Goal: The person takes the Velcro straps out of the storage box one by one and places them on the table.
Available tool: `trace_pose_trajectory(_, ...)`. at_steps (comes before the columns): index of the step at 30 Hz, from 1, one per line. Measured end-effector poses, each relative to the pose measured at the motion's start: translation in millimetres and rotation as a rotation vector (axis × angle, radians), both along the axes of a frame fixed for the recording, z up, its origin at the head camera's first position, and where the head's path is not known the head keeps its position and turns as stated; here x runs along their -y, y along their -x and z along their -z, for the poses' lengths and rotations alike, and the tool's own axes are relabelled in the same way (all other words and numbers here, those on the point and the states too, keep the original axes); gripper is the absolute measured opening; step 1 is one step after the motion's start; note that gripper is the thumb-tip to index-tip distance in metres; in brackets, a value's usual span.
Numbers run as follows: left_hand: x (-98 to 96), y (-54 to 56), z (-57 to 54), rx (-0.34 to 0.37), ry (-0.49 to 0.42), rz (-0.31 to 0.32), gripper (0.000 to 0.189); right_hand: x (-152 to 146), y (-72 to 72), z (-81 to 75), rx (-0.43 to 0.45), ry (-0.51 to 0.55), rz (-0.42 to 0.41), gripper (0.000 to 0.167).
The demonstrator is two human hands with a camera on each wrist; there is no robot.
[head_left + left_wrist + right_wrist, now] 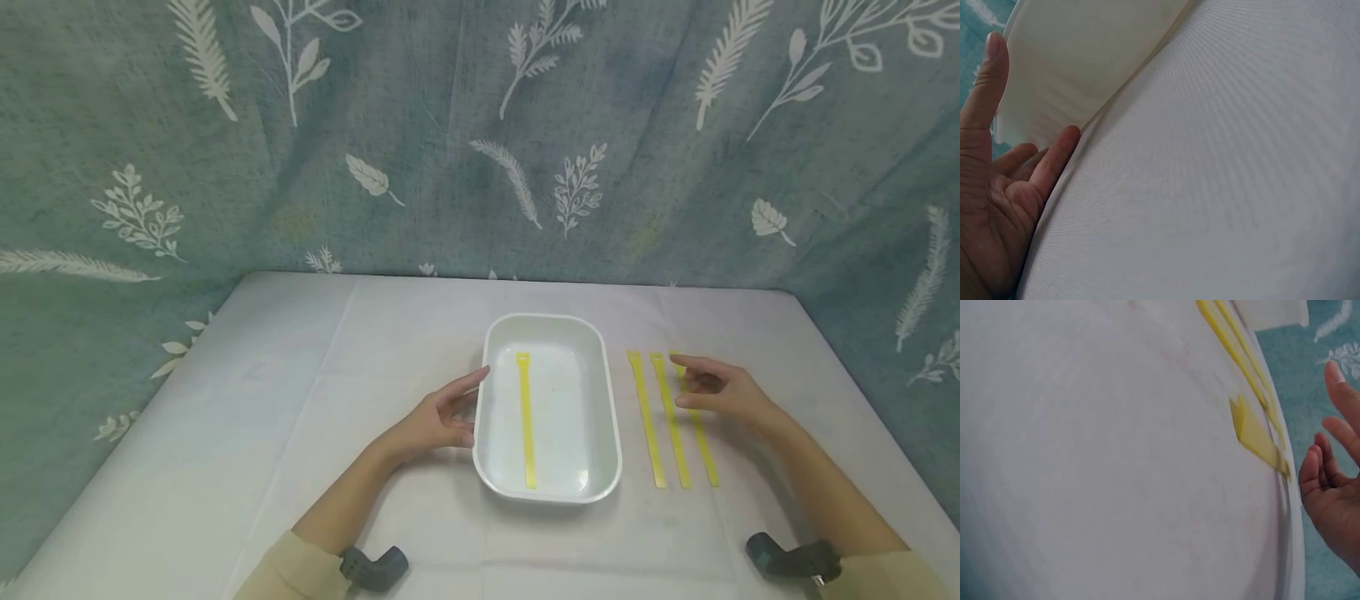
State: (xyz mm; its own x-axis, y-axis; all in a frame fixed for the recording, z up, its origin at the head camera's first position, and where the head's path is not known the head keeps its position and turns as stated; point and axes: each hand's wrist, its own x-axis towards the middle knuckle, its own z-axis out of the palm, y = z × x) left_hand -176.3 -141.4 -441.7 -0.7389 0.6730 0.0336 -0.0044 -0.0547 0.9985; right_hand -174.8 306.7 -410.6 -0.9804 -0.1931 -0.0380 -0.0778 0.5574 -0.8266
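Observation:
A white rectangular basin (566, 417) with rounded corners stands on the table, and one yellow strap (527, 425) with a slotted head, like a cable tie, lies lengthwise inside it. My left hand (431, 425) is at the basin's left side, fingers and thumb spread along its rim and outer wall (1097, 56). To the right of the basin, three more yellow straps lie side by side: a left one (647, 421), a middle one (672, 421) and a right one (705, 454). Over the upper part of the right strap hovers my right hand (720, 387), thumb and forefinger apart, partly covering it.
White cloth covers the table (360, 333). Behind it and at both sides hangs a blue-green curtain (420, 108) printed with white leaves. A dark device (375, 569) sits at the left wrist, another dark device (791, 557) at the right.

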Motion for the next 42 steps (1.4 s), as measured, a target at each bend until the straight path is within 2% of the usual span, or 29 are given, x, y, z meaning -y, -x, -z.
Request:
trace_pose_trajectory(15,-0.6,0.1,2.1,0.008,-0.054,0.026,0.11,38.5,-2.2,-25.1,0.056,0.112,-0.103,0.064)
trace_pose_trajectory(19,-0.9,0.1,2.6,0.0,-0.047,0.026,0.109,47.4,-3.4,-34.6,0.048,0.137,-0.164,0.066)
trace_pose_trajectory(23,-0.9,0.5,2.9,-0.015,-0.031,0.02,0.11,54.9,-1.6,-45.8,0.024,0.112,-0.253,0.067)
trace_pose_trajectory(26,-0.5,0.8,2.4,-0.034,-0.009,0.009,0.111,60.6,2.9,-55.3,0.028,0.089,-0.322,0.067)
trace_pose_trajectory(33,-1.9,3.1,2.4,-0.04,-0.022,0.015,0.109,83.3,20.8,-79.0,0.119,0.135,-0.438,0.064)
trace_pose_trajectory(37,-1.6,2.7,3.0,-0.036,-0.024,0.014,0.11,98.1,31.1,-87.0,0.124,0.14,-0.468,0.064)
trace_pose_trajectory(42,-1.5,0.1,2.9,-0.03,-0.003,-0.006,0.11,111.1,42.2,-88.7,0.113,0.156,-0.464,0.061)
